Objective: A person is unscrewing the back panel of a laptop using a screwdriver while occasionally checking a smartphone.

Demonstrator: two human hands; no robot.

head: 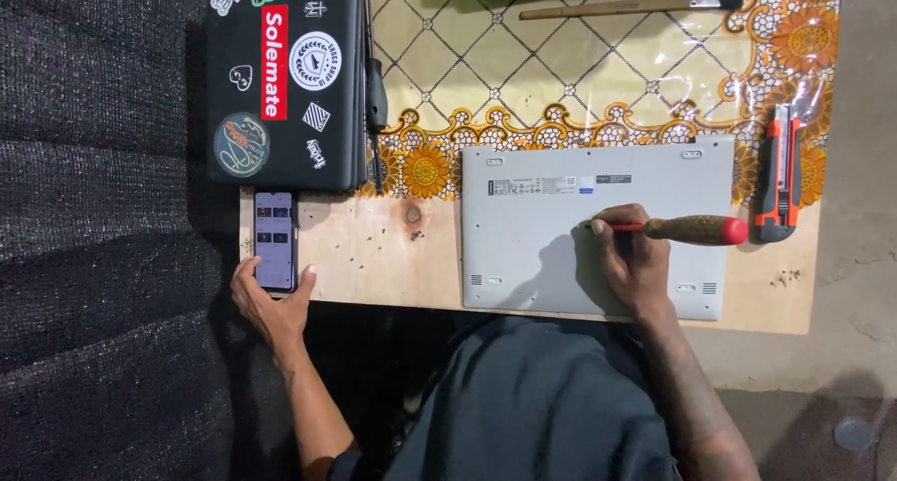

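I am logging a silver-grey laptop base [598,238], a screwdriver [687,229] showing a red-and-amber handle, a black sticker-covered laptop [285,79], an orange-grey utility knife [778,175], and a cream lattice cloth [561,61] showing orange flowers.

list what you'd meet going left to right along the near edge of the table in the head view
left hand → phone → silver laptop → right hand → screwdriver → utility knife
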